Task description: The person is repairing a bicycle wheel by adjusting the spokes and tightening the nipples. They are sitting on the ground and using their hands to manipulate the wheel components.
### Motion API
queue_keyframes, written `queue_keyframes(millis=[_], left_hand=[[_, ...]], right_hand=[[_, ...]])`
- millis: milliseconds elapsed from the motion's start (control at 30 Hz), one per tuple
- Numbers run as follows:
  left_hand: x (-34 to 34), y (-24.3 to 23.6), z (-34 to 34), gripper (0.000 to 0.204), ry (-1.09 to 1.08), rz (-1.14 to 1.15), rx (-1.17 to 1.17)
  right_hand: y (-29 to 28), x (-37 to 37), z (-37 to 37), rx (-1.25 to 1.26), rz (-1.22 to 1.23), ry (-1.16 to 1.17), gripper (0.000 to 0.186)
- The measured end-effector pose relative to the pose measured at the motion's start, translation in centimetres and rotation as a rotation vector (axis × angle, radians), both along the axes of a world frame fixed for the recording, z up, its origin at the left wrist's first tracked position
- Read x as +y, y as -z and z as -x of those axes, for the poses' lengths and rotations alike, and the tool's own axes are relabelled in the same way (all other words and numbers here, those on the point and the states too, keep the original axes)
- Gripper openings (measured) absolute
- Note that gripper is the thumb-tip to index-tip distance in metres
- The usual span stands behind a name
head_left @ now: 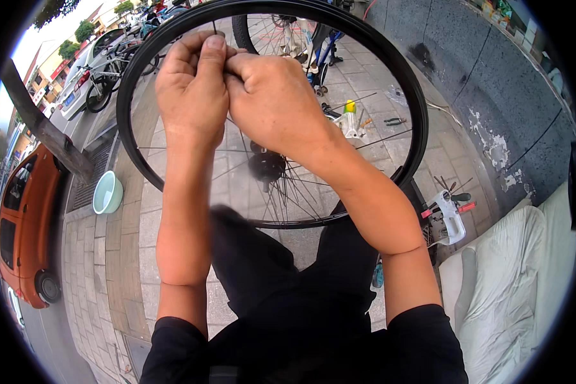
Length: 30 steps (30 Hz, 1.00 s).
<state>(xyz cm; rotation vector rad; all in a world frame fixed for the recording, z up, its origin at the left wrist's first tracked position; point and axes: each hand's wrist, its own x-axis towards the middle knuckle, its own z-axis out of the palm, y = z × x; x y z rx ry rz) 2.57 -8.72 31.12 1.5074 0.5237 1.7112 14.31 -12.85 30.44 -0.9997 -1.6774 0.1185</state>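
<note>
A black bicycle wheel rim (418, 96) stands upright in front of me, its lower part between my legs. Inside it sits a black hub (267, 165), with several thin spokes fanning out, many of them toward the bottom of the rim. At the upper left of the rim, my left hand (192, 89) pinches a thin dark spoke (215, 27) between thumb and fingers, just below the rim. Pressed against it is my right hand (272, 96), its fingers curled closed; what they grip is hidden behind the hand.
Beyond the rim a bicycle (301, 38) stands on the paving. Pliers (395, 121) and a yellow-topped bottle (350, 107) lie nearby. To the right are a white tool holder (451, 217), a pale cover (512, 269) and a grey wall (473, 77). A light-green basin (108, 193) and orange car (29, 224) are left.
</note>
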Motion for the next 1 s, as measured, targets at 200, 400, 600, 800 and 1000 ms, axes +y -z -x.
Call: queue_keyframes(millis=[200,400,600,800,1000], left_hand=[[1.3,1.8,-0.6,0.012,0.012,0.013,-0.044],[3.7,8.4,0.4,0.009,-0.001,0.072,-0.162],[6.8,16.4,0.8,0.011,0.140,0.152,-0.237],[7.5,21.6,4.6,0.007,0.294,0.209,-0.179],[8.4,24.7,5.0,0.012,0.391,0.333,-0.103]], right_hand=[[2.9,-5.9,-1.7,-0.031,-0.145,0.061,0.019],[10.5,-14.9,-7.4,0.143,-0.091,0.178,0.020],[19.3,-19.7,-15.5,0.439,0.197,0.793,0.018],[36.5,-22.2,-26.1,1.007,0.676,1.002,0.030],[52.7,-26.4,-29.1,0.708,1.137,1.215,0.034]])
